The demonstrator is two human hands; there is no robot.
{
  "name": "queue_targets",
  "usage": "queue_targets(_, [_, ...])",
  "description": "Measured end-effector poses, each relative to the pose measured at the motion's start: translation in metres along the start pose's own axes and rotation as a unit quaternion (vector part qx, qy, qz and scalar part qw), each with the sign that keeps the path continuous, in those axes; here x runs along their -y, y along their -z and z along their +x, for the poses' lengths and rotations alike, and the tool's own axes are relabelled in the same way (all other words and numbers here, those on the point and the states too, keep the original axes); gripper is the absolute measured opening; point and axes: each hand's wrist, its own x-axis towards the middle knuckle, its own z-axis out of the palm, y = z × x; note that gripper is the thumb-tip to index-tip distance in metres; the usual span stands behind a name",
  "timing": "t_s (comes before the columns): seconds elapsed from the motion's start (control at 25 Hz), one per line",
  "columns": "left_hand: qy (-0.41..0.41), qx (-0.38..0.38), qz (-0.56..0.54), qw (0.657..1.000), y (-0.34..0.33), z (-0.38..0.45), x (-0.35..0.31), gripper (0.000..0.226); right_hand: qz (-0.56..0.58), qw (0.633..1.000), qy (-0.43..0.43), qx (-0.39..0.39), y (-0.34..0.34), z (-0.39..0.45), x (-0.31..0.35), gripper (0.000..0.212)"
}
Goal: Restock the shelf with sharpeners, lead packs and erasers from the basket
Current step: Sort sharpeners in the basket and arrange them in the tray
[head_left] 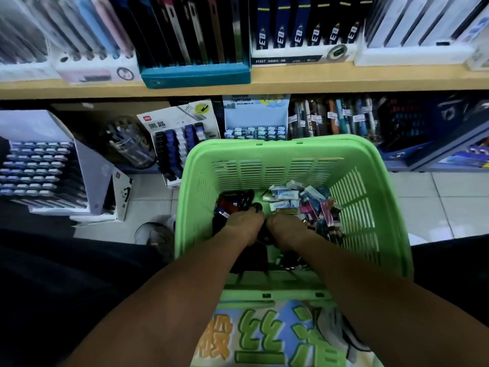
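Green basket [264,157]: both hands [244,225] reach in together.

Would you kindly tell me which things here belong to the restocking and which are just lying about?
In use:
green slotted plastic basket
white boxed erasers
dark sharpeners
left hand
right hand
lead-pack display box

Lying about:
teal pencil tray
clear pen tub

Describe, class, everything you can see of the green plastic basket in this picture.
The green plastic basket is rectangular, with slotted walls and a broad smooth rim. It sits upright on the floor before the low shelf. Inside lie small white-and-blue packs, pink and dark packs and dark items. The left hand and right hand reach into it.
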Motion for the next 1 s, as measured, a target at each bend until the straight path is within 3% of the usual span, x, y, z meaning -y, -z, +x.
queue_targets(0.12, [0.004,0.001,-0.033,0.999,-0.002,0.003,0.003,0.049,0.035,0.999,0.013,0.012,0.005,0.006,-0.007,0.030])
queue_targets(0.36, [0.059,-0.013,-0.257,0.965,0.044,-0.009,0.024,0.026,0.228,0.974,0.014,0.008,0.039,-0.006,-0.025,0.017])
queue_targets(0.48, [0.062,-0.019,-0.345,0.936,0.081,-0.030,0.031,0.028,0.383,0.923,-0.003,-0.036,0.069,-0.034,-0.034,0.015])
queue_targets(0.56, [0.045,-0.060,-0.375,0.924,0.101,-0.049,0.030,0.039,0.450,0.891,-0.009,-0.051,0.093,-0.060,-0.033,0.025])
queue_targets(0.72, [0.009,-0.121,-0.416,0.901,0.140,-0.094,0.023,0.049,0.529,0.844,0.013,-0.086,0.136,-0.100,-0.032,0.036])
queue_targets(0.84, [-0.022,-0.159,-0.415,0.896,0.168,-0.123,0.015,0.043,0.570,0.809,0.035,-0.140,0.163,-0.127,-0.030,0.041])
queue_targets(1.0, [-0.078,-0.210,-0.457,0.861,0.208,-0.157,-0.001,0.036,0.611,0.758,0.084,-0.210,0.205,-0.166,-0.028,0.039])
